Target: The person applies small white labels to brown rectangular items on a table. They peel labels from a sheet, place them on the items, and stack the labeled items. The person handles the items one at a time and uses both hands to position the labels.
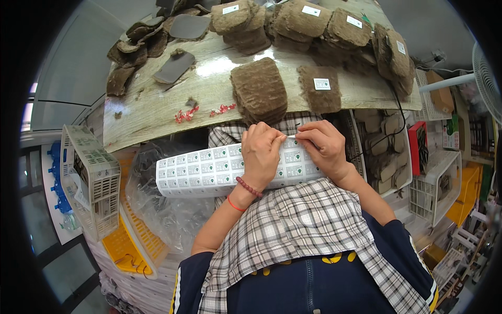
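A long white sheet of printed labels (201, 170) lies across my lap over a plaid apron (303, 209). My left hand (261, 152) rests on it, thumb and forefinger pinched at its far edge. Close by on the right, my right hand (324, 146) pinches the same edge, its fingertips a short gap from the left ones. Whether a single label is lifted between them is too small to tell. Just beyond my hands, a stack of brown fibrous pads (260, 88) stands at the table's near edge. Right of it lies a brown pad with a white label (320, 94).
More labelled pad stacks (298, 21) line the far side of the table (141, 118). Grey-faced pads (175, 66) and red-white scraps (186, 114) lie at left. Plastic crates (97, 183) and clear plastic bags (167, 220) sit left; a pad-filled bin (384, 149) and a fan (486, 73) right.
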A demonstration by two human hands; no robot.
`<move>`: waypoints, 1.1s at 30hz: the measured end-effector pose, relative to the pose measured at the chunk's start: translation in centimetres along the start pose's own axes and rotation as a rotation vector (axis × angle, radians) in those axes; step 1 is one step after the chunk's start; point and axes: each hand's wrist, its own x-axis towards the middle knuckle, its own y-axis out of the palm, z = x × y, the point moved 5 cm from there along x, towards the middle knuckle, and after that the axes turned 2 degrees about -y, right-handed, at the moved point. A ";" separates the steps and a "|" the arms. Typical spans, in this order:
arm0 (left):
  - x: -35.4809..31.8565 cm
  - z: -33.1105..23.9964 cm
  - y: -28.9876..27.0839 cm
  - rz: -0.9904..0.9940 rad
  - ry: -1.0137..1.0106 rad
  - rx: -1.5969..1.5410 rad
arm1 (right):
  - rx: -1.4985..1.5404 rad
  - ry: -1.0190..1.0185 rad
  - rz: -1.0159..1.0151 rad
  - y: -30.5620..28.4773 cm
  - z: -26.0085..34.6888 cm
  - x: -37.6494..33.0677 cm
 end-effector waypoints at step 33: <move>4.0 1.0 -1.5 0.087 0.194 0.184 | 0.429 0.585 0.513 8.1 -9.4 14.3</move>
